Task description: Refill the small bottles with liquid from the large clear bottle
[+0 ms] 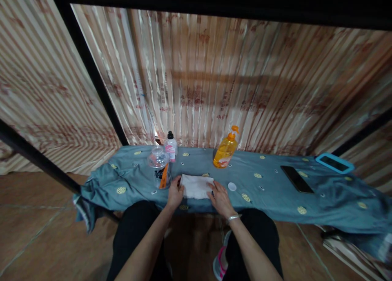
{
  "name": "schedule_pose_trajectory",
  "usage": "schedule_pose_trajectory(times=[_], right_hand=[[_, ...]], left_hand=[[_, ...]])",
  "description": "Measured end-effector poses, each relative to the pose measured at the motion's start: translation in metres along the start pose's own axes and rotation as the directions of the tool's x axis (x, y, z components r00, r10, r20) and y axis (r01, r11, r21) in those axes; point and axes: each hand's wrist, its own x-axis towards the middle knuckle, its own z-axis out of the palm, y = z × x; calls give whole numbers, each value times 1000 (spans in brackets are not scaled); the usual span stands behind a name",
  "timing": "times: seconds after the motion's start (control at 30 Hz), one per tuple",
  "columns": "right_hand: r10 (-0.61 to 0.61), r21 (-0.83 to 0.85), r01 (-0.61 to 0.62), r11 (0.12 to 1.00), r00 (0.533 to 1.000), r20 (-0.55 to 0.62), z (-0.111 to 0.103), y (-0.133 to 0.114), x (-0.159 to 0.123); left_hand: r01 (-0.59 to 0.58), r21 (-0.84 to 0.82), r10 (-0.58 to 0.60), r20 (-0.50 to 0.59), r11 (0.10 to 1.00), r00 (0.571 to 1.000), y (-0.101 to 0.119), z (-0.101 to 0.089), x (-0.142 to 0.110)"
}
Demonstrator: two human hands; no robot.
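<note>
A folded white cloth lies on the blue-grey patterned sheet covering a low bench. My left hand grips the cloth's left edge with bent fingers. At the cloth's right edge my right hand rests with fingers pressed on it; a bracelet sits on that wrist. A clear glass jar with an orange item inside stands just left of the cloth. Right of my right hand lies a small white cap.
A small bottle with a black cap and an orange pump bottle stand at the back of the bench. A black phone and a blue-cased device lie to the right. Striped curtains hang behind; black frame bars cross left.
</note>
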Motion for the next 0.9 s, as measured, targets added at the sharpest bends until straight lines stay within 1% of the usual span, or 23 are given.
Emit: schedule_pose_trajectory(times=[0.07, 0.13, 0.2, 0.3, 0.4, 0.53, 0.63, 0.7, 0.77, 0.83, 0.9], right_hand=[[8, -29, -8, 1000, 1000, -5, 1, 1, 0], [14, -47, -15, 999, 1000, -14, 4, -1, 1], [16, -53, -17, 998, 1000, -22, 8, -3, 1], [10, -38, -11, 999, 999, -34, 13, -2, 1], [7, 5, -6, 1000, 998, -58, 19, 3, 0], [34, 109, -20, 994, 991, -128, 28, 10, -3], [99, 208, -53, 977, 972, -215, 30, 14, -7], [167, 263, -93, 960, 947, -273, 27, 13, -9], [219, 306, -122, 944, 926, -306, 19, 5, -7], [229, 338, -117, 934, 921, -314, 7, -11, 4], [184, 368, -63, 928, 935, -302, -6, -33, 27]], left_hand=[[-40, 46, 39, 21, 998, 999, -2, 3, -8], [-60, 97, 53, 79, 993, 995, -2, 7, -16], [-104, 133, 88, 122, 986, 989, -2, 10, -22], [-131, 177, 110, 123, 975, 986, -2, 13, -28], [-138, 201, 114, 125, 970, 986, -7, 13, -33], [-245, 197, 205, 202, 949, 958, -14, 10, -37], [-325, 184, 282, 227, 928, 932, -11, 7, -32], [-374, 161, 331, 244, 913, 912, -6, 6, -25], [-405, 123, 364, 262, 906, 894, 0, 8, -18], [-410, 74, 377, 275, 909, 884, 3, 12, -13], [-397, 25, 372, 300, 918, 878, 3, 19, -11]])
